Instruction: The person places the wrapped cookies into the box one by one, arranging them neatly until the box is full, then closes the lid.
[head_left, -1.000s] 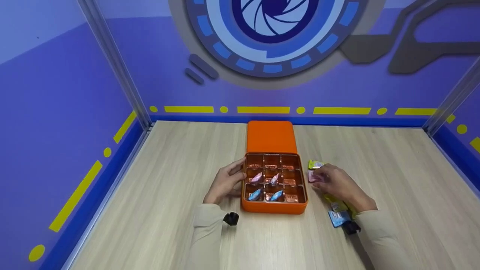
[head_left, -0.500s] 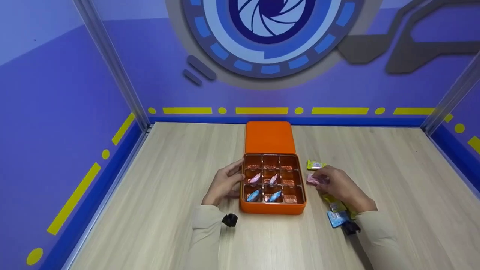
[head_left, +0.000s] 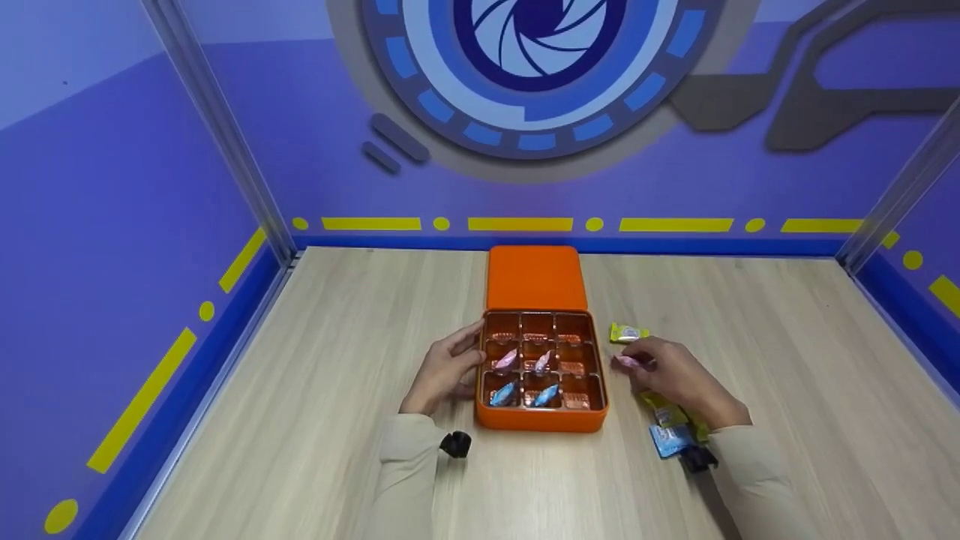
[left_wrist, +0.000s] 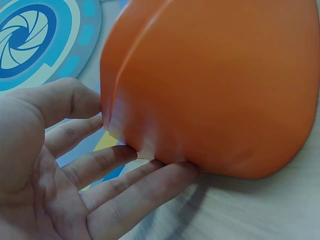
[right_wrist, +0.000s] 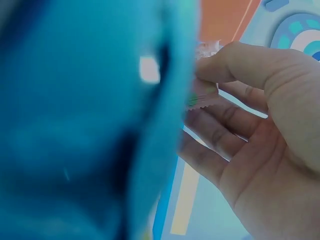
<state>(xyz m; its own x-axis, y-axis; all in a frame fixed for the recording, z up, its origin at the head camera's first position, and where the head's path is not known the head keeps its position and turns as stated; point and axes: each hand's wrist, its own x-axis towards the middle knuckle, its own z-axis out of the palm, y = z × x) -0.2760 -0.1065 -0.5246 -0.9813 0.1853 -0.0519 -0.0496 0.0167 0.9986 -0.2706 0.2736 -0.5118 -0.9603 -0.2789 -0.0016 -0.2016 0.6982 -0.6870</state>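
Observation:
An orange box (head_left: 540, 420) stands with its lid (head_left: 534, 277) folded back, its inside divided into several compartments. Two pink-wrapped candies (head_left: 507, 360) lie in the middle row, and two blue-wrapped candies (head_left: 503, 394) in the front row, at the left and centre. My left hand (head_left: 444, 371) rests on the box's left side, fingers fairly straight against the wall in the left wrist view. Right of the box, my right hand (head_left: 679, 375) pinches a pink-wrapped candy (head_left: 625, 361) between thumb and fingers. In the right wrist view, its crimped wrapper (right_wrist: 204, 95) shows beneath the thumb.
One yellow candy (head_left: 627, 332) lies just beyond the right hand. Yellow candies (head_left: 667, 412) and a blue candy (head_left: 669, 439) lie under the right wrist. A blurred blue wrapper (right_wrist: 90, 110) blocks much of the right wrist view. A patterned blue wall (head_left: 420, 191) borders the table's back.
The pink candy in my right hand has turned from lying flat to nearly edge-on, between the fingertips. The left hand stays at the box. The head view has shifted slightly.

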